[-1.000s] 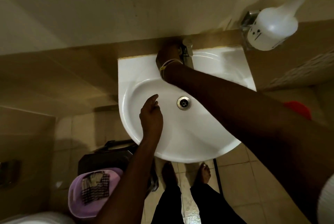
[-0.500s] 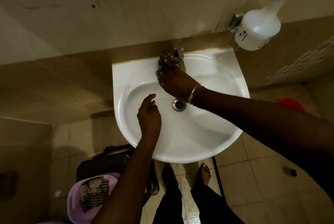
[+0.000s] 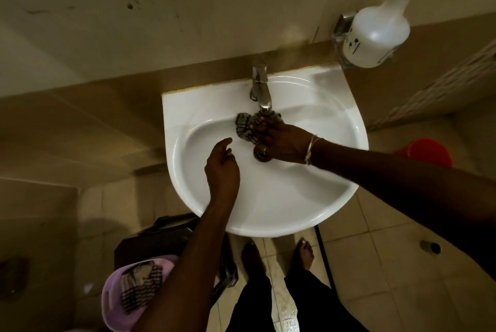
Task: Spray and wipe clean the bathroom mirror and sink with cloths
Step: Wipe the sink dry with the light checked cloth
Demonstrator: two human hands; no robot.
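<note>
A white sink hangs on the wall with a chrome tap at its back. My right hand holds a checked cloth in the basin, right under the tap's spout and just above the drain. My left hand hovers over the basin's left side with loosely curled fingers, holding nothing. A white spray bottle with a blue collar sits in a wall holder at the upper right. The mirror is out of view.
A purple basin with another checked cloth sits on a dark stool at lower left. A red bucket stands on the tiled floor to the right. My bare feet are below the sink.
My right hand has drawn back from the tap's base and brought the cloth down into the basin under the spout. My left hand has hardly moved.
</note>
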